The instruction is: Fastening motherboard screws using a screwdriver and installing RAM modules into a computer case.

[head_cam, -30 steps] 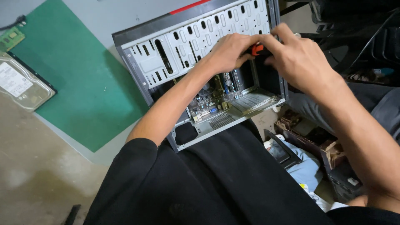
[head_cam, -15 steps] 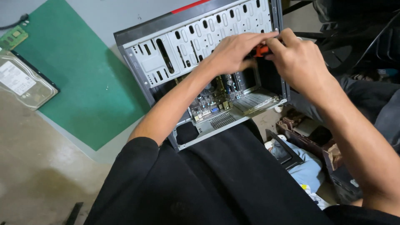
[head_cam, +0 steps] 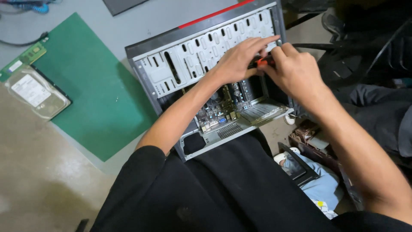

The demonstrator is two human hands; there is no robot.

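Red-handled tool [head_cam: 262, 61] pinched in right hand [head_cam: 296, 71], left hand [head_cam: 240, 60] closed beside it, steadying; both over open grey metal computer case [head_cam: 201, 51] on green mat [head_cam: 86, 99].

Grey table [head_cam: 86, 17], green mat [head_cam: 86, 86] on it; mottled concrete floor [head_cam: 34, 180].

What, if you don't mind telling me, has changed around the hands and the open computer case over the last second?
Very little. The left hand and right hand stay pressed together over the red-handled tool at the upper edge of the computer case, shifting only slightly. Nothing was taken up or let go. The green mat and the hard drive lie as before.
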